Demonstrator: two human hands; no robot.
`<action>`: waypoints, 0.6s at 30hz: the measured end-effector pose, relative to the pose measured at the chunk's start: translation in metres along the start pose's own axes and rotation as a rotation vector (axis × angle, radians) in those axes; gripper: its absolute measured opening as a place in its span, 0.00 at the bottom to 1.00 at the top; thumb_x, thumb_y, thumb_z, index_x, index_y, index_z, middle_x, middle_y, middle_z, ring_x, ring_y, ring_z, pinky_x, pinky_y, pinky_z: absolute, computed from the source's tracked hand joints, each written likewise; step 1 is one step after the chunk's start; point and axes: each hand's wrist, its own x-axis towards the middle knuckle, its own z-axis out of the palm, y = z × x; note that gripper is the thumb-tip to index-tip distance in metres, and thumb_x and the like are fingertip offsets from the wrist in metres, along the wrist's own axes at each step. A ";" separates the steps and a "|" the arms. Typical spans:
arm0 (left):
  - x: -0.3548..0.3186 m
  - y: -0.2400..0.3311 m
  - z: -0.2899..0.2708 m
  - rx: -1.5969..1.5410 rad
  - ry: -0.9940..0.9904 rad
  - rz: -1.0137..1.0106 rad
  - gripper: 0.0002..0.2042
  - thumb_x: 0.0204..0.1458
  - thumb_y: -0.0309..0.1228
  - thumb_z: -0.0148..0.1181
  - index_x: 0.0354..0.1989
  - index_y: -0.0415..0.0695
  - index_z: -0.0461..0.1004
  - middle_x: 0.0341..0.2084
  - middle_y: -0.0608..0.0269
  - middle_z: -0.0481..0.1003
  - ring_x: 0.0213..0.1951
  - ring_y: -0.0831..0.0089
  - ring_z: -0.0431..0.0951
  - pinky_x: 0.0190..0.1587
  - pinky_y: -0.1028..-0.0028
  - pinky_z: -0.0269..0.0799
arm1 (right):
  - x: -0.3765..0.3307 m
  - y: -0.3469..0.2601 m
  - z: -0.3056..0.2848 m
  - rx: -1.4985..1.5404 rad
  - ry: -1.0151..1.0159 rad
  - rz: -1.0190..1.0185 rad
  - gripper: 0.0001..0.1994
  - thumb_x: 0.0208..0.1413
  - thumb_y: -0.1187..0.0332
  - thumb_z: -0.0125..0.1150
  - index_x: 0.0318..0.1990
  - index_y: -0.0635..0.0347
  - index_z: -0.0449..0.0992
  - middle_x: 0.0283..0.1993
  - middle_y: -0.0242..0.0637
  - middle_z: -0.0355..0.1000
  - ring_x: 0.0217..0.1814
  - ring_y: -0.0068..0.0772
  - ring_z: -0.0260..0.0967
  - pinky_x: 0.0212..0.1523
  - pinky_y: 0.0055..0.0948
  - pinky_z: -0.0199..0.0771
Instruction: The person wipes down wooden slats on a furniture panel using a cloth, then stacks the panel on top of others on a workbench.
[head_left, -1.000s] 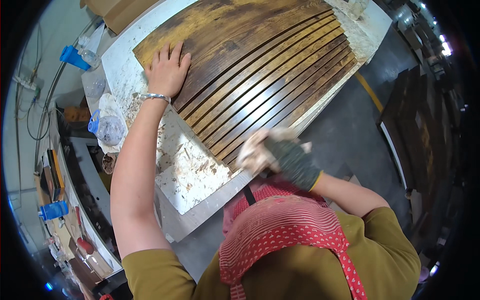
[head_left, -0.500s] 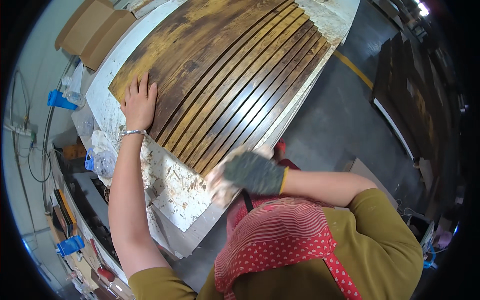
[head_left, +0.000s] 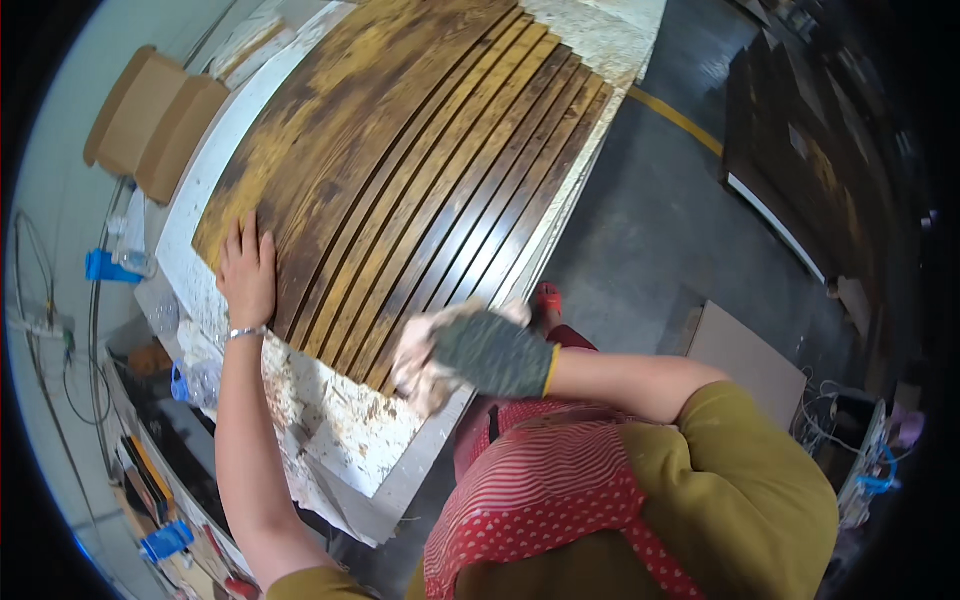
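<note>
My bare left hand (head_left: 246,270), with a silver bracelet at the wrist, lies flat with fingers stretched at the near left edge of a wide brown board (head_left: 345,130) with yellow mottling. To the right of that board, several narrow glossy wooden strips (head_left: 470,210) lie side by side in an overlapping row. A dark green glove with a yellow cuff covers my right hand (head_left: 497,353). It grips a bunched pale cloth (head_left: 412,362) against the near ends of the strips. The cloth and glove hide part of those ends, and my right fingertips are not visible.
The boards rest on a white, stain-spattered table (head_left: 345,440). An open cardboard box (head_left: 155,120) and clear bottles with blue parts (head_left: 108,266) stand along the left. Dark wooden panels (head_left: 790,170) are stacked across the floor at right. A flat sheet (head_left: 745,360) lies nearby.
The view has shifted, so the boards sit lower and further left. My right hand has moved the cloth further onto the near strip ends. My left hand stays on the wide board.
</note>
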 end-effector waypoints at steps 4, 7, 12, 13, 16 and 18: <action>-0.005 0.007 -0.007 0.005 -0.018 -0.023 0.25 0.60 0.48 0.37 0.65 0.56 0.54 0.65 0.57 0.52 0.65 0.56 0.50 0.62 0.55 0.44 | 0.018 -0.203 -0.074 -0.956 0.024 -0.139 0.45 0.49 0.28 0.36 0.49 0.71 0.66 0.39 0.52 0.71 0.36 0.47 0.72 0.37 0.45 0.74; 0.001 0.010 -0.007 0.000 -0.005 -0.008 0.25 0.60 0.47 0.38 0.65 0.55 0.54 0.65 0.57 0.52 0.65 0.55 0.50 0.63 0.55 0.44 | -0.010 -0.266 -0.065 -0.958 0.312 0.134 0.42 0.50 0.30 0.37 0.49 0.65 0.68 0.39 0.49 0.72 0.38 0.47 0.71 0.43 0.49 0.70; -0.003 0.013 -0.010 0.020 -0.024 0.004 0.24 0.61 0.45 0.37 0.65 0.54 0.54 0.65 0.57 0.52 0.65 0.55 0.51 0.63 0.56 0.44 | -0.005 -0.060 -0.043 -0.003 -0.015 -0.109 0.48 0.46 0.25 0.32 0.51 0.68 0.68 0.42 0.50 0.70 0.42 0.49 0.68 0.45 0.54 0.66; -0.001 0.013 -0.011 0.027 -0.029 0.009 0.24 0.61 0.44 0.37 0.65 0.54 0.54 0.65 0.57 0.52 0.65 0.55 0.51 0.63 0.57 0.44 | -0.016 -0.048 -0.046 0.191 0.165 -0.044 0.50 0.45 0.24 0.34 0.50 0.71 0.67 0.40 0.50 0.69 0.42 0.49 0.67 0.43 0.55 0.66; -0.002 0.010 -0.009 0.029 -0.025 0.020 0.24 0.61 0.44 0.36 0.65 0.53 0.53 0.65 0.57 0.52 0.64 0.56 0.51 0.63 0.58 0.44 | 0.075 -0.130 -0.026 -0.100 -0.612 -0.076 0.52 0.41 0.23 0.41 0.48 0.76 0.66 0.46 0.50 0.62 0.48 0.49 0.65 0.43 0.55 0.68; -0.006 0.007 -0.011 -0.009 -0.046 0.004 0.24 0.61 0.44 0.36 0.65 0.52 0.53 0.65 0.57 0.52 0.65 0.56 0.50 0.63 0.58 0.42 | 0.064 -0.193 -0.055 -0.103 -0.360 -0.170 0.42 0.46 0.32 0.49 0.49 0.70 0.67 0.46 0.50 0.65 0.46 0.43 0.65 0.49 0.43 0.67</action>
